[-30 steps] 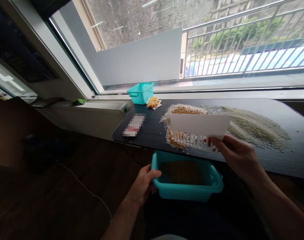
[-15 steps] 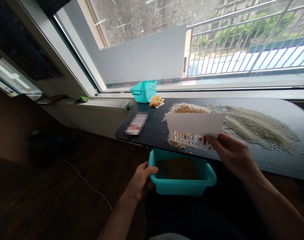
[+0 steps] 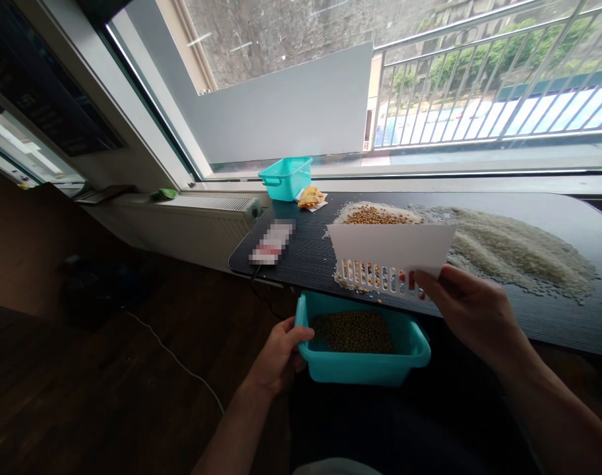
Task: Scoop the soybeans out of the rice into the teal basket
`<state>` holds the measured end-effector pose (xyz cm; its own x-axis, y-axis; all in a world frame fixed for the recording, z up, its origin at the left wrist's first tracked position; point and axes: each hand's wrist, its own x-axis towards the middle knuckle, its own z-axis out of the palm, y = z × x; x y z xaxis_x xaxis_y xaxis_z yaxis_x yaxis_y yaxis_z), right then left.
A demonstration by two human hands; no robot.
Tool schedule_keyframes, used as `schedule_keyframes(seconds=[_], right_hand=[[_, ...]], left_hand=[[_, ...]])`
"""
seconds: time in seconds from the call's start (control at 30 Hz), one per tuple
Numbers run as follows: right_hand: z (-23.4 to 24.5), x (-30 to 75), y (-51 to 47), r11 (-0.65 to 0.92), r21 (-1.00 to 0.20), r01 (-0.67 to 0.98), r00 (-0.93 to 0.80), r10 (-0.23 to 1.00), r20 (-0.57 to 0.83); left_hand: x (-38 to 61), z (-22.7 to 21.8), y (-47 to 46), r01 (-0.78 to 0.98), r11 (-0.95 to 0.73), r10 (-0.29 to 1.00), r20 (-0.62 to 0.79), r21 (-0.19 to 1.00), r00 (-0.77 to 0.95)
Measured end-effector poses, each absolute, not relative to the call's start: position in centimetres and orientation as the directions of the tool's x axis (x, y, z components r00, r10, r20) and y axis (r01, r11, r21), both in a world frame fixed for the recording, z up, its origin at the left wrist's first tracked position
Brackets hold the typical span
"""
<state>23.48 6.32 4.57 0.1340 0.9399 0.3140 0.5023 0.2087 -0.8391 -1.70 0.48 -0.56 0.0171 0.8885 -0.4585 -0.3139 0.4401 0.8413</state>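
My left hand (image 3: 279, 355) grips the left rim of a turquoise plastic bin (image 3: 364, 368), thumb over the edge. Dried peas or similar round seeds (image 3: 361, 332) cover the bin's bottom. The bin sits just below the front edge of the dark table (image 3: 308, 254). In my right hand (image 3: 471, 307) is a white slotted card (image 3: 390, 244), pinched at its lower right corner and held upright over the table. Through its slots I see yellow-brown seeds and white grains. Behind it lies a pile of rice with yellow-brown seeds (image 3: 374, 214), partly hidden by the card.
A long heap of pale rice (image 3: 523, 251) spreads across the table's right side. At the far left corner stand a second turquoise bin (image 3: 287, 179) and a crumpled yellow item (image 3: 311, 197) on white paper. A pixelated flat object (image 3: 272, 243) lies near the left edge, beside a radiator (image 3: 221, 218).
The slotted card and my right hand have shifted slightly to the right. My left hand and the bin stay nearly where they were.
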Motion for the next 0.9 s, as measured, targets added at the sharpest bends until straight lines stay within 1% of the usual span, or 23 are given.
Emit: schedule_keyframes(seconds=[0.1,0.27,0.4,0.63,0.8,0.9], right_hand=[[4.56,23.33,6.26,0.217,-0.843,0.492,0.122,0.942,0.314],[4.72,23.26,5.97,0.17,-0.867,0.469,0.158,0.949,0.272],[4.71,23.37,5.75,0.151,-0.867,0.475,0.154,0.956,0.25],[4.97,23.22,5.72,0.168,-0.883,0.439,0.165,0.951,0.263],[4.62,23.36,5.73,0.173,-0.87,0.461,0.143,0.953,0.266],[4.74,23.35,5.64,0.187,-0.879,0.438,0.146,0.95,0.275]], left_hand=[[-1.73,-0.55,0.49,-0.314,0.44,0.889,-0.457,0.841,0.022],[-1.8,-0.7,0.52,-0.312,0.432,0.894,-0.448,0.846,0.021],[-1.9,-0.78,0.52,-0.315,0.435,0.893,-0.448,0.843,0.034],[-1.86,-0.66,0.52,-0.318,0.437,0.893,-0.449,0.842,0.039],[-1.86,-0.68,0.52,-0.314,0.435,0.893,-0.448,0.844,0.035],[-1.86,-0.62,0.47,-0.312,0.431,0.895,-0.445,0.847,0.029]])
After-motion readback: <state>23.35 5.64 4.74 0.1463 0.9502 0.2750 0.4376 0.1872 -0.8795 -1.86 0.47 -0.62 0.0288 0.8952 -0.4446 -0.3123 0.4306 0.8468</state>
